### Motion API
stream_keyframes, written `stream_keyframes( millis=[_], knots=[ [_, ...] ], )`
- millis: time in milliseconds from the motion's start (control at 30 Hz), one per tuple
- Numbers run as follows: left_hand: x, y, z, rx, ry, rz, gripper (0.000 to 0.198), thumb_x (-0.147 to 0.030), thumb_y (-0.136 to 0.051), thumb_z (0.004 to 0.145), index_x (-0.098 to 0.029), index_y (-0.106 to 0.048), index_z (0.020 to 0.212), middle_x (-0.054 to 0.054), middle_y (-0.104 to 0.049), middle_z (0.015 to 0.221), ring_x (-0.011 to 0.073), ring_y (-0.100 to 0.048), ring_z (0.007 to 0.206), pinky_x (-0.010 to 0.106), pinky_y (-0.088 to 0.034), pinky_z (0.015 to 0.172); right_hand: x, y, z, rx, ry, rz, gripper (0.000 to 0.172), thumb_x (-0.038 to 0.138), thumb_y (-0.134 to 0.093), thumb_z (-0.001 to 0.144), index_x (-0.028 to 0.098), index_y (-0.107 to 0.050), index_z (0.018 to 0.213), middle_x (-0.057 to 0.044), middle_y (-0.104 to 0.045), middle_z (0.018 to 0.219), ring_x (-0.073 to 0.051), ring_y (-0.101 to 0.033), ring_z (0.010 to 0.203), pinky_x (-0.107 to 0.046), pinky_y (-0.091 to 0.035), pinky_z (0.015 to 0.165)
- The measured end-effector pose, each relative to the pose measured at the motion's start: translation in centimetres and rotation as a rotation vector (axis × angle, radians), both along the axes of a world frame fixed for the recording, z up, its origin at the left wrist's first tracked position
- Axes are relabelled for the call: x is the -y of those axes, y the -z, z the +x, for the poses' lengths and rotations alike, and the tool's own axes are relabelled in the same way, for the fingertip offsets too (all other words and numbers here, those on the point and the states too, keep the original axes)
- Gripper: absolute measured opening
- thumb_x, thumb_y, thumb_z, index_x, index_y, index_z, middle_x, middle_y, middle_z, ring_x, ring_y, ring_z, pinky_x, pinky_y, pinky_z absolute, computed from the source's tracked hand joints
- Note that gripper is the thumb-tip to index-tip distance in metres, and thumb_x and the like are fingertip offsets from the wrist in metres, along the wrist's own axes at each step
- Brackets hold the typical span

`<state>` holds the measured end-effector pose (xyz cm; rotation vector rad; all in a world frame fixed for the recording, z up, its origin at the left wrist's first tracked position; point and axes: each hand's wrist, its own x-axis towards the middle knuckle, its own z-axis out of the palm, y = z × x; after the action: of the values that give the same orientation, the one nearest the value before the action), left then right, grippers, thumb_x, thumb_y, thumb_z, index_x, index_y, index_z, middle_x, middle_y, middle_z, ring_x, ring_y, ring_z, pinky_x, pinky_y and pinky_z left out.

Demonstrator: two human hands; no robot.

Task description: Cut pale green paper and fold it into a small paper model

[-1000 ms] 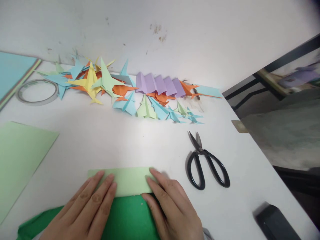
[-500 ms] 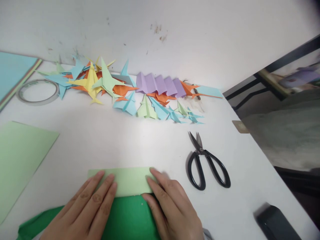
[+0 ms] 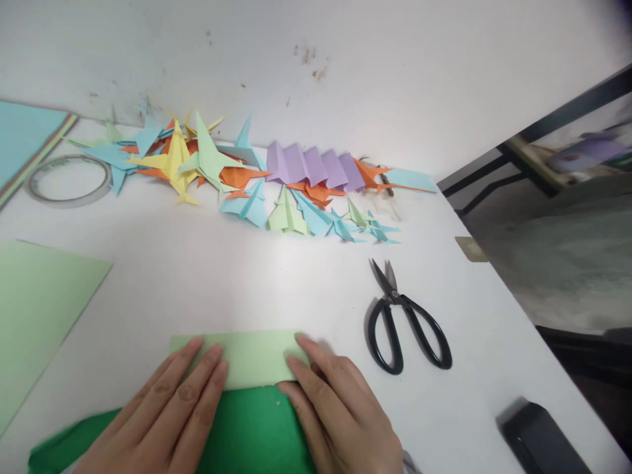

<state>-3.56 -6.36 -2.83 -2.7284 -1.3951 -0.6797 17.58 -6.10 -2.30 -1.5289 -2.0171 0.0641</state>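
A folded strip of light green paper (image 3: 254, 359) lies crosswise at the near side of the white table. My left hand (image 3: 165, 408) rests over its left part, fingers stretched out flat and pressing on it. At the right end, my right hand (image 3: 340, 408) grips the paper, with fingertips on top and the thumb at the lower edge. Green cloth (image 3: 257, 428) shows below the strip, between and beside the hands. Right of my right hand lies a pair of black-handled scissors (image 3: 395, 303), blades slightly apart.
Folded paper planes (image 3: 207, 161) in several colours pile along the wall, beside a pleated purple paper (image 3: 313, 164). A tape roll (image 3: 34, 191), coloured sheets (image 3: 27, 138) and a larger green sheet (image 3: 44, 316) lie left. A black object (image 3: 540, 438) sits near the right table edge.
The whole view has shifted slightly, with things sitting a little further left. Both hands stay on the green paper in nearly the same pose.
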Motion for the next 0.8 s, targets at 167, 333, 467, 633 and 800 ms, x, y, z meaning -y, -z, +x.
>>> stream_keyframes(
  millis=[167, 333, 467, 633, 800],
  knots=[
    [-0.1, 0.0, 0.1, -0.013, 0.025, 0.016, 0.049, -0.013, -0.031, 0.089, -0.014, -0.031, 0.137, 0.007, -0.054, 0.127, 0.0250, -0.039, 0.124, 0.035, -0.024, 0.108, -0.1, -0.2, 0.1, -0.002, -0.003, -0.015, 0.019, 0.020, -0.052, 0.084, 0.017, -0.064, 0.100, -0.009, -0.063, 0.108, -0.020, -0.060, 0.093, -0.031, -0.056, 0.075],
    [0.0, 0.0, 0.2, 0.028, -0.006, 0.029, 0.048, -0.012, -0.029, 0.089, -0.014, -0.031, 0.137, 0.007, -0.055, 0.126, 0.0250, -0.040, 0.124, 0.037, -0.026, 0.107, -0.2, -0.3, 0.1, 0.043, -0.002, -0.039, 0.020, 0.022, -0.052, 0.085, 0.017, -0.064, 0.101, -0.009, -0.063, 0.111, -0.021, -0.060, 0.094, -0.033, -0.055, 0.078],
    [0.0, 0.0, 0.3, 0.001, 0.017, 0.014, 0.048, -0.012, -0.031, 0.088, -0.014, -0.034, 0.136, 0.007, -0.055, 0.126, 0.0243, -0.041, 0.124, 0.035, -0.026, 0.107, -0.2, -0.4, 0.3, 0.097, -0.016, -0.041, 0.021, 0.022, -0.053, 0.085, 0.016, -0.063, 0.102, -0.009, -0.063, 0.111, -0.021, -0.061, 0.094, -0.034, -0.056, 0.078],
    [0.0, 0.1, 0.3, 0.019, -0.015, 0.012, 0.045, -0.014, -0.030, 0.088, -0.015, -0.038, 0.133, 0.005, -0.053, 0.128, 0.0232, -0.040, 0.124, 0.034, -0.024, 0.108, -0.3, -0.4, 0.6, 0.147, -0.053, -0.028, 0.023, 0.024, -0.052, 0.085, 0.016, -0.062, 0.104, -0.010, -0.062, 0.113, -0.022, -0.061, 0.094, -0.034, -0.056, 0.077],
    [-0.6, -0.4, -0.8, -0.158, 0.116, 0.062, 0.040, -0.019, -0.034, 0.088, -0.010, -0.049, 0.124, 0.008, -0.050, 0.131, 0.0262, -0.037, 0.126, 0.034, -0.021, 0.109, -0.3, -0.3, 0.8, 0.168, -0.072, -0.017, 0.024, 0.022, -0.055, 0.083, 0.015, -0.062, 0.104, -0.010, -0.062, 0.113, -0.022, -0.060, 0.097, -0.033, -0.055, 0.078]
  ],
)
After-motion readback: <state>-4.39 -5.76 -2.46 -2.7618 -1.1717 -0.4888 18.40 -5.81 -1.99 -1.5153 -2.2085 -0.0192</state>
